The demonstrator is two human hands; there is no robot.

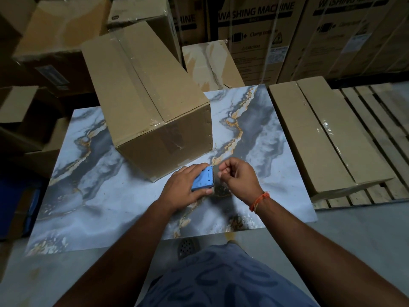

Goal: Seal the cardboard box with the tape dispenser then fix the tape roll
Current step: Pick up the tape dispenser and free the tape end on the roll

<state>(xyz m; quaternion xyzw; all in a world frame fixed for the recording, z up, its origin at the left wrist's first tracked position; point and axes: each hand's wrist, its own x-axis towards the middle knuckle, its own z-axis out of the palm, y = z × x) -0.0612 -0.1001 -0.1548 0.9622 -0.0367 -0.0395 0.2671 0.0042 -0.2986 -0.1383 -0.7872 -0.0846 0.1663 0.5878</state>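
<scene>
A tall cardboard box (146, 100) stands on a marble-patterned board (93, 196), its flaps closed with clear tape along the top seam and down the near side. Just in front of it my left hand (184, 188) grips a blue tape dispenser (203, 178). My right hand (238, 177) is right beside the dispenser's toothed edge, fingers pinched together as if on the clear tape end, which is too thin to see. An orange thread is tied round my right wrist.
Flat taped cartons (325, 138) lie on a wooden pallet (380, 120) to the right. Large washing machine boxes (287, 29) stand behind. More cartons (44, 41) crowd the left and back. A round floor drain (188, 248) sits under the board's near edge.
</scene>
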